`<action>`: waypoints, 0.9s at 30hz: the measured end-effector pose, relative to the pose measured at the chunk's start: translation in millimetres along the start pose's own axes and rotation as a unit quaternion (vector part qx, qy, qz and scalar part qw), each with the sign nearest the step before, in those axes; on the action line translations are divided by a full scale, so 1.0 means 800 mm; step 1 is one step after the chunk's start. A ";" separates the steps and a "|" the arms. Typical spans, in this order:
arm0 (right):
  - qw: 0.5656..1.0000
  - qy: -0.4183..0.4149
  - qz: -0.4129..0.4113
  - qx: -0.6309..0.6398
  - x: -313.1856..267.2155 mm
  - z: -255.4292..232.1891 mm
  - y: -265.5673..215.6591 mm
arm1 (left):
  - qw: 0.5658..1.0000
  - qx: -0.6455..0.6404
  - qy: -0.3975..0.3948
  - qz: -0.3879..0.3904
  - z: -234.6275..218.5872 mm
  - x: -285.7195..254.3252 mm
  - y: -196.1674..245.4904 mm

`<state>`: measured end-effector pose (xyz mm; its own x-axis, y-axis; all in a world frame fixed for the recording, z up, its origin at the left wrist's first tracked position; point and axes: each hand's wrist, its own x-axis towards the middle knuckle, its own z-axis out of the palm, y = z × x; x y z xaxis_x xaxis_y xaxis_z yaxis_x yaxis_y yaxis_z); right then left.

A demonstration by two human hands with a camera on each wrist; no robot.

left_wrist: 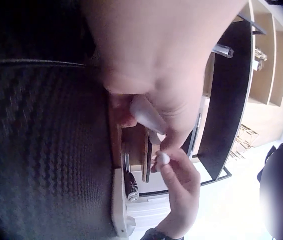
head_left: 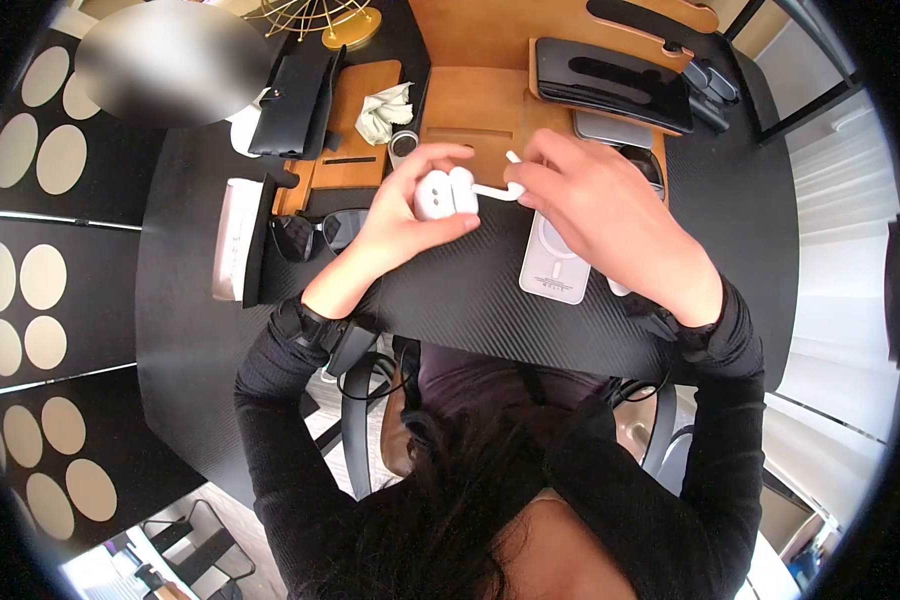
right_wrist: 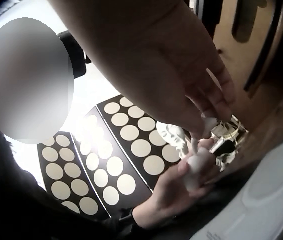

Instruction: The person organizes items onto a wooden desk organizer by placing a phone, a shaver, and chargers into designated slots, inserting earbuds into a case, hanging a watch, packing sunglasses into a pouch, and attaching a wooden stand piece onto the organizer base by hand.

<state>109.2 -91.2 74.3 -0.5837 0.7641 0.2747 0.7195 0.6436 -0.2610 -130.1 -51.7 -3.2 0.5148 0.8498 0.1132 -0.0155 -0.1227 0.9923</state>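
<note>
A small white earbud case [head_left: 434,198] with its lid raised is gripped between the thumb and fingers of my left hand [head_left: 395,220]. Beside it, my right hand [head_left: 600,205] pinches a white earbud [head_left: 515,191], its stem pointing at the case. A second white stem [head_left: 513,157] shows by the right fingertips. In the left wrist view the case [left_wrist: 149,116] is partly covered by the left hand [left_wrist: 151,60], with a white bud [left_wrist: 164,158] at the right fingertips. The right wrist view shows the case [right_wrist: 199,165] just below the right hand [right_wrist: 166,70].
A white power bank [head_left: 555,270] lies under the right hand. Sunglasses [head_left: 315,236], a white box [head_left: 234,240] and a black pouch [head_left: 292,104] are on the left. A crumpled cloth [head_left: 383,112], a brown organizer [head_left: 470,98] and a black case [head_left: 610,82] stand farther back.
</note>
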 end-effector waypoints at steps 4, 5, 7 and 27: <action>1.000 0.007 -0.013 0.013 -0.004 -0.012 -0.011 | 0.998 0.017 -0.056 -0.009 0.013 -0.004 -0.002; 0.999 -0.003 -0.030 0.013 -0.006 -0.008 -0.011 | 0.997 0.027 -0.068 0.001 0.014 -0.005 -0.001; 0.999 -0.012 -0.047 0.013 -0.008 -0.003 -0.013 | 0.996 0.051 -0.074 0.011 0.018 -0.008 -0.003; 0.997 -0.046 -0.058 0.009 -0.019 -0.018 -0.024 | 0.992 0.090 -0.080 0.023 0.034 -0.016 -0.001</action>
<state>109.7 -115.9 88.3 -0.6957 0.6843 0.2183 0.6380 0.7284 -0.2498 -113.3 -76.6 -7.2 0.6471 0.7506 0.1337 0.1043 -0.2609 0.9597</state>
